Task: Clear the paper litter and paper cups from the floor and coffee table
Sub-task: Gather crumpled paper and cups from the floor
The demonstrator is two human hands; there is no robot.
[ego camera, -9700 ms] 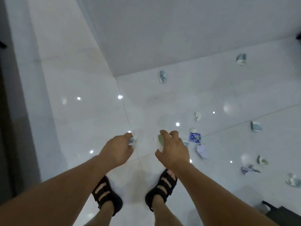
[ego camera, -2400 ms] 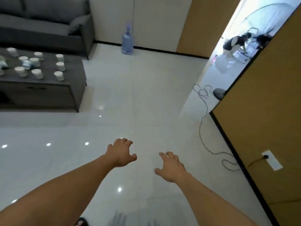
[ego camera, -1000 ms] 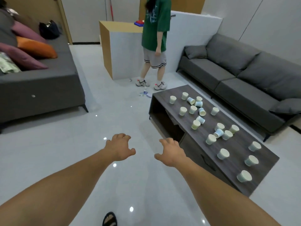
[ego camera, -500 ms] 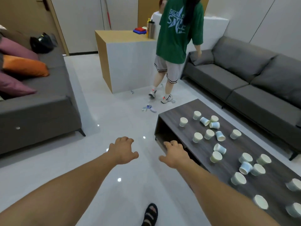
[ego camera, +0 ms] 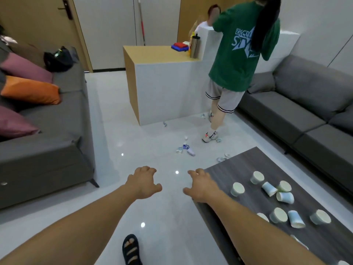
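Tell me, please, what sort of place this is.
Probably a lounge or reception area, perhaps in an office: grey sofas flank a low coffee table strewn with paper cups, and a reception-style counter stands beyond it.

Glossy white tiled floor [ego camera: 118,211] showing small bright reflections, grey sofa [ego camera: 57,142] sitting at left, second grey sofa [ego camera: 298,104] running along the right, wood-topped white partition [ego camera: 168,88] standing ahead.
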